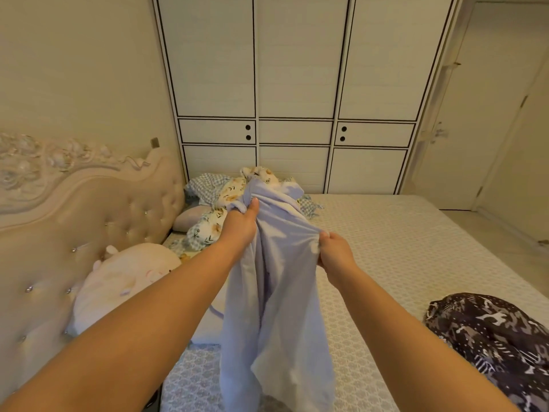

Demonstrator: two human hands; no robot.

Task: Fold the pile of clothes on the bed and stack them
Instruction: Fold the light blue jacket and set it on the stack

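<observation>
The lower hem of the lavender garment (276,307) runs off the bottom of the frame, and its bunched folds hide what kind of clothing it is. The left hand (240,223) is closed around a gathered knot of this cloth at its top, fingers buried in the fabric with only the thumb showing. The right hand (335,252), nearer and lower, pinches another edge in a tight fist. The cloth is thin, smooth and matte, hanging in long soft creases between and below both hands above the bed (386,239), whose cover has a small repeating lattice texture. Beyond the left hand lies a rumpled heap of floral and checked fabric (219,197), partly screened by the garment. Right of the right hand, a dark patterned cloth (493,337) is cut off by the frame edge. No writing is legible.
</observation>
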